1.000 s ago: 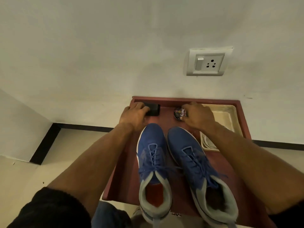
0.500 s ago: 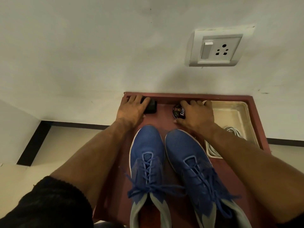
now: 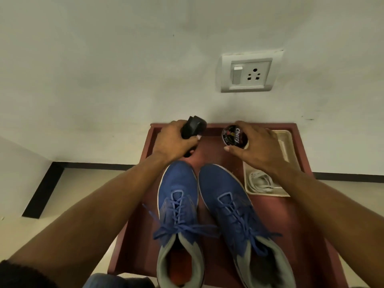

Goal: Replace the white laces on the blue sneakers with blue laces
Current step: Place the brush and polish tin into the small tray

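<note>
Two blue sneakers stand side by side on a dark red table (image 3: 295,215), toes pointing to the wall. The left sneaker (image 3: 178,183) and the right sneaker (image 3: 226,188) both carry blue laces (image 3: 182,227), tied loosely. White laces (image 3: 259,181) lie coiled in a cream tray (image 3: 287,150) at the right. My left hand (image 3: 172,142) grips a black shoe brush (image 3: 193,125), lifted off the table beyond the left toe. My right hand (image 3: 257,146) holds a round black polish tin (image 3: 234,135) above the table's far edge.
A white wall stands right behind the table, with a switch and socket plate (image 3: 249,72) above it. Pale floor with a black skirting strip (image 3: 41,192) lies to the left. My knee in blue cloth (image 3: 116,281) shows at the bottom edge.
Both hands have closed on the brush and the tin and raised them off the table. The view has tilted up and drawn closer.
</note>
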